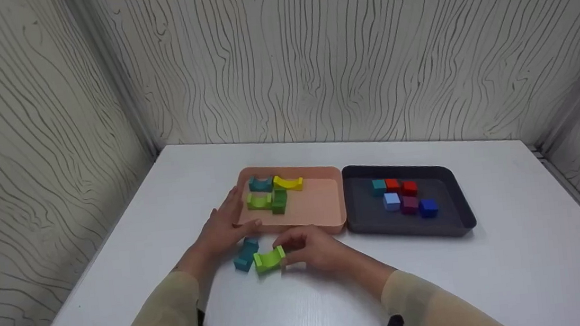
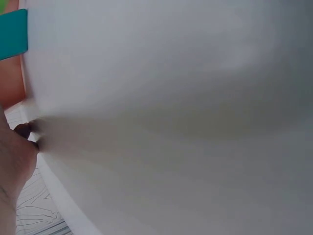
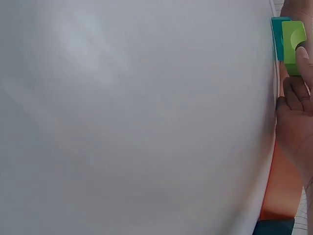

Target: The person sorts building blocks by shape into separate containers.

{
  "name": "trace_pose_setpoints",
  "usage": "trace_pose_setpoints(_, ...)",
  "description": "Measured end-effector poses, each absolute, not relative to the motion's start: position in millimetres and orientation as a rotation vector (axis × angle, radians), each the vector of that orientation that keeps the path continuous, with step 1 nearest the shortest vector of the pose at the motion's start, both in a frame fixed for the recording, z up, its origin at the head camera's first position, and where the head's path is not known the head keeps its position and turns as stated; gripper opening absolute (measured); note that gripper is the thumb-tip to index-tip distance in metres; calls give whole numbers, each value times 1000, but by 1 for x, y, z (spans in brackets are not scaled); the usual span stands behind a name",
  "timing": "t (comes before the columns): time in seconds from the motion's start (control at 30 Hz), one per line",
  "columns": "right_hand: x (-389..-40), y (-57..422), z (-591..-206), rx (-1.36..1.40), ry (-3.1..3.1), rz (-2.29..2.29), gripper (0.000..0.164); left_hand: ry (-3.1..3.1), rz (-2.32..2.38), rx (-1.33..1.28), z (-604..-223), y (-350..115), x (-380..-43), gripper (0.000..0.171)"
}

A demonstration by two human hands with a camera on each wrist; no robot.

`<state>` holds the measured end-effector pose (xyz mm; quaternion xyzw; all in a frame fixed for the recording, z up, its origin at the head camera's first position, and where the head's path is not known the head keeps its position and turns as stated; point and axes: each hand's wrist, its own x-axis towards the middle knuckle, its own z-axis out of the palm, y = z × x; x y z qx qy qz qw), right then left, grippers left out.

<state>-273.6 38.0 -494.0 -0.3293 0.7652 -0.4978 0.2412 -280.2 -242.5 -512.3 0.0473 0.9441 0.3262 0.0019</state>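
Note:
My right hand (image 1: 317, 248) pinches a lime green arch-shaped block (image 1: 269, 261) by its right end, between thumb and fingers, in front of the pink tray (image 1: 317, 200). Just left of it lies a teal arch-shaped block (image 1: 246, 255), on the white table. My left hand (image 1: 222, 228) rests at the tray's left side, fingers extended along the wall and thumb reaching to the near left corner. In the right wrist view the lime block (image 3: 292, 49) overlaps the teal one (image 3: 278, 36). The left wrist view catches only part of the left hand (image 2: 17, 159).
Inside the pink tray sit a teal arch block (image 1: 261, 185), a yellow one (image 1: 289, 183), a lime one (image 1: 259, 202) and a green one (image 1: 279, 201). A dark tray (image 1: 367, 222) adjoins it on the right, with several coloured cubes. Patterned walls (image 1: 280, 62) enclose the table (image 1: 521, 247).

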Motion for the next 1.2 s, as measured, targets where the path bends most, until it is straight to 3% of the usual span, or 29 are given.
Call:
trace_pose_setpoints(0.53, -274, 66, -458, -802, 1986, -1462, 33, 2946, 1030, 130, -514, -243, -282, 106)
trace_pose_setpoints(0.87, -294, 76, -437, -801, 2058, -1526, 30, 2927, 1068, 58, -512, -241, -280, 108)
trace_pose_setpoints(1.2, -317, 79, -422, -692, 2146, -1619, 32, 2954, 1095, 152, -513, -242, -281, 104)
